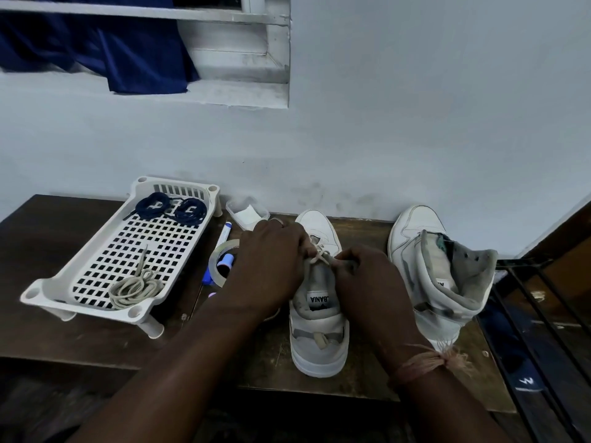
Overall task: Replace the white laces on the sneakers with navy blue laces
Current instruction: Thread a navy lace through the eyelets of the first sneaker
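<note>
Two white sneakers stand on a dark wooden table. The near sneaker [318, 318] sits in the middle, toe toward the wall, with a white lace [320, 256] still threaded over its tongue. My left hand [270, 266] and my right hand [367, 279] both pinch that lace above the tongue. The other sneaker [431, 266] stands to the right with its tongue pulled open and no lace showing. Two navy blue lace bundles [172, 207] lie at the far end of a white perforated tray [92, 266]. A loose white lace [136, 287] is coiled at the tray's near end.
A tape roll [219, 260], a marker [224, 235] and a small clear container [248, 211] lie between the tray and the near sneaker. The wall runs right behind the table. A black metal rack [543, 314] stands off the table's right edge.
</note>
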Tool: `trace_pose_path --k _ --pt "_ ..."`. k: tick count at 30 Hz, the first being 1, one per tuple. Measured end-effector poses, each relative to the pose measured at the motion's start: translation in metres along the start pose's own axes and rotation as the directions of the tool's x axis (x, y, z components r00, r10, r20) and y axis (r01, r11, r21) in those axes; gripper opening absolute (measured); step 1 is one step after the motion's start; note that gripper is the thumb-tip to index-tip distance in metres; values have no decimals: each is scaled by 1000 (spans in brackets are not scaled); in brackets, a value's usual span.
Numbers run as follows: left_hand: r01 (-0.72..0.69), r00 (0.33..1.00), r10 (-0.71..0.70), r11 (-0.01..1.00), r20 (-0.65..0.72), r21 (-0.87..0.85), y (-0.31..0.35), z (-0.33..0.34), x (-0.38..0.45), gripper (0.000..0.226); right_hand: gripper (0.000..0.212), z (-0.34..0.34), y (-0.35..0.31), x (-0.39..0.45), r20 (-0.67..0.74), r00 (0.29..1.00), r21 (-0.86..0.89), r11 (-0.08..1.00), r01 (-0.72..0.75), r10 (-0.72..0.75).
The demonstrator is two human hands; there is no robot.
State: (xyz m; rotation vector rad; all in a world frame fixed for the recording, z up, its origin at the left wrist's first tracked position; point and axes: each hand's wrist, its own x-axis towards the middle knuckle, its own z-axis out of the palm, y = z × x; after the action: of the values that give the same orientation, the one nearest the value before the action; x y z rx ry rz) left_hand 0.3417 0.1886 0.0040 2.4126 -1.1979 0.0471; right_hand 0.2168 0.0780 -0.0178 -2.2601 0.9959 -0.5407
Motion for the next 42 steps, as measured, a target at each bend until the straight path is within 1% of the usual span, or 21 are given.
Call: trace_pose_path --k 2,3,4,6,7,9,11,12,13,17,22,24,26,27,28,31,33,35,37,39,42 --pt "86 995 -73 966 62 -245 0 -5 3 16 11 -1 -1 0 7 1000 2 1000 -1 1" --pt "155 987 -118 893 113 -422 2 -11 4 19 11 -1 -1 0 9 1000 3 1000 -2 2" --pt "217 976 -161 776 147 -592 6 -19 5 21 11 -2 -1 -1 9 1000 4 1000 -5 5" --pt "308 943 -262 466 204 -829 11 -36 6 25 11 -3 -1 -2 8 1000 6 1000 -15 15" --pt "328 925 -291 292 243 -898 13 -43 6 27 11 -3 -1 -2 9 1000 9 1000 -16 16" --pt "253 929 -281 10 240 -968 10 -52 6 27 10 -3 -3 -3 9 1000 23 1000 -2 2" --pt "141 947 -269 -146 176 -979 0 -56 8 28 11 -3 -5 -3 13 1000 43 999 13 -13" --pt "110 947 -283 -165 154 -980 -6 -57 8 29 12 -4 -7 -4 20 1000 48 999 20 -21" --pt "103 939 -313 -150 146 -983 -9 -58 9 31 17 -5 -9 -4 29 999 49 998 31 -32" --pt "99 846 -531 61 51 -993 -27 -55 10 30 38 -11 -14 -5 95 989 53 993 106 -110" --pt "-17 624 -762 207 -172 -978 -51 -52 17 16 43 -11 -15 -4 143 979 45 989 141 -146" --pt "-18 504 -821 301 -269 -953 -64 -49 18 14 43 -11 -14 -4 153 975 34 987 157 -160" --pt "-42 394 -861 332 -321 -942 -76 -51 19 11 43 -11 -14 -3 170 971 34 986 163 -166" --pt "-41 385 -859 351 -339 -936 -80 -52 19 11 42 -11 -14 -2 174 970 24 985 171 -173" --pt "-23 428 -834 373 -347 -927 -80 -52 19 10 38 -10 -13 -2 172 968 12 983 182 -181" --pt "137 738 -649 415 -187 -899 -54 -45 13 13 23 -8 -11 -1 172 964 -8 978 207 -203" --pt "270 840 -539 506 -57 -819 -34 -31 7 17 12 -7 -11 0 183 956 -45 970 240 -228" --pt "281 887 -459 628 -54 -726 -17 -21 2 19 7 -7 -11 1 196 948 -79 960 269 -250" --pt "225 929 -364 702 -68 -676 -2 -17 1 23 6 -8 -10 1 191 942 -72 953 294 -276" --pt "212 956 -292 725 -15 -655 5 -15 -1 27 8 -8 -10 1 194 932 -65 944 323 -305" --pt "334 942 -269 701 200 -630 2 -8 -4 35 18 -9 -12 0 165 939 -38 949 312 -302"
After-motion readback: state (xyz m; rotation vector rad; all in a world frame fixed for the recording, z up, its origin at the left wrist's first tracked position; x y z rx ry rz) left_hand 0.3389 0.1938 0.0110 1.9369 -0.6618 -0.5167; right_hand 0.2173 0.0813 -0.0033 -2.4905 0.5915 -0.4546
